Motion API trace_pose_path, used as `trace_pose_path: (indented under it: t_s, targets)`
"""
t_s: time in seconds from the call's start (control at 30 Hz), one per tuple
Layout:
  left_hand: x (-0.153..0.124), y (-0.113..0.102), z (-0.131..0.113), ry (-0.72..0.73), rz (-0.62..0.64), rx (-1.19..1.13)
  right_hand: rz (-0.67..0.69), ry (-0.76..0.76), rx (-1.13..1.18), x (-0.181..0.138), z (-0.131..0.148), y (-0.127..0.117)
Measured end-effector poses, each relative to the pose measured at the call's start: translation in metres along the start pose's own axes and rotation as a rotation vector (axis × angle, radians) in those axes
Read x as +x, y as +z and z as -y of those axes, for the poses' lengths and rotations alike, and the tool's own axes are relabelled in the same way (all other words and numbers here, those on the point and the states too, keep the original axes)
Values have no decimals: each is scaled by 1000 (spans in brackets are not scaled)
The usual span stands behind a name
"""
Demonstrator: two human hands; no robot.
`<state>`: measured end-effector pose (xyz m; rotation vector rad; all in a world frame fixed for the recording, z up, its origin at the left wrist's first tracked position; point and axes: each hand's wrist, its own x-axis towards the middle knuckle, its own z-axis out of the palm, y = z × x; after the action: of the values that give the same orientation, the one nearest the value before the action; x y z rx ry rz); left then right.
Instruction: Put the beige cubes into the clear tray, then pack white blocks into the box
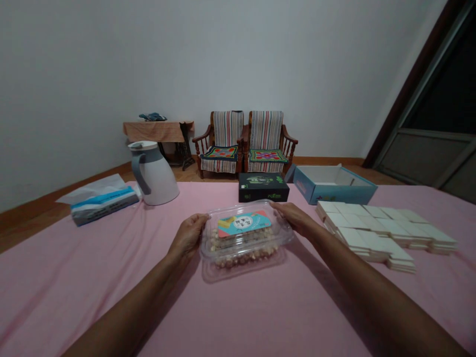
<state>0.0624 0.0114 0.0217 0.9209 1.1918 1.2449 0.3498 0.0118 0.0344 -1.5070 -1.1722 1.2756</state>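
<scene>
Between my two hands is a clear plastic food container (pixel 243 243) with a blue, yellow and red label on its lid. Small pale, rounded pieces show through its walls; their kind I cannot make out. My left hand (pixel 188 233) grips the container's left edge, thumb on top. At the far right corner, my right hand (pixel 292 215) is closed on the rim, its fingers partly hidden. The lid looks tilted, and its front edge appears apart from the base below. Just behind the container lies a black box (pixel 264 187) with green print.
A pink cloth (pixel 238 317) covers the table. On the left stand a white jug (pixel 159 178) with a grey handle and a tissue pack (pixel 106 203). To the right are an open blue box (pixel 334 193) and several stacks of pale square tiles (pixel 372 225). Two wooden armchairs (pixel 243 144) stand beyond.
</scene>
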Motion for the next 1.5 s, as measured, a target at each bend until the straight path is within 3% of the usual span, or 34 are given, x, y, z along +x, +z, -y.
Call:
trace_pose_path:
  t_s: [0.27, 0.67, 0.9, 1.0, 1.17, 1.27, 1.37, 1.5]
  targets:
    - [1, 1, 1, 14, -2, 16, -64, 56, -112, 20, 22, 9]
    - [-6, 6, 3, 103, -51, 71, 54, 80, 195, 22, 6, 13]
    - [-6, 8, 3, 118, -70, 107, 66, 1, 284, 27, -4, 18]
    - [-12, 6, 0, 92, -35, 146, 79, -32, 230, 16, -2, 11]
    - [-43, -10, -7, 62, 22, 277, 71, -32, -86, -22, -3, -17]
    - [-63, -20, -8, 15, 86, 407, 195, -4, -177, -47, -7, -27]
    - [-74, -22, -7, -46, 136, 426, 329, -7, -111, -60, -14, -27]
    - [-78, -17, -4, -109, 171, 378, 379, -8, 83, -58, -28, -22]
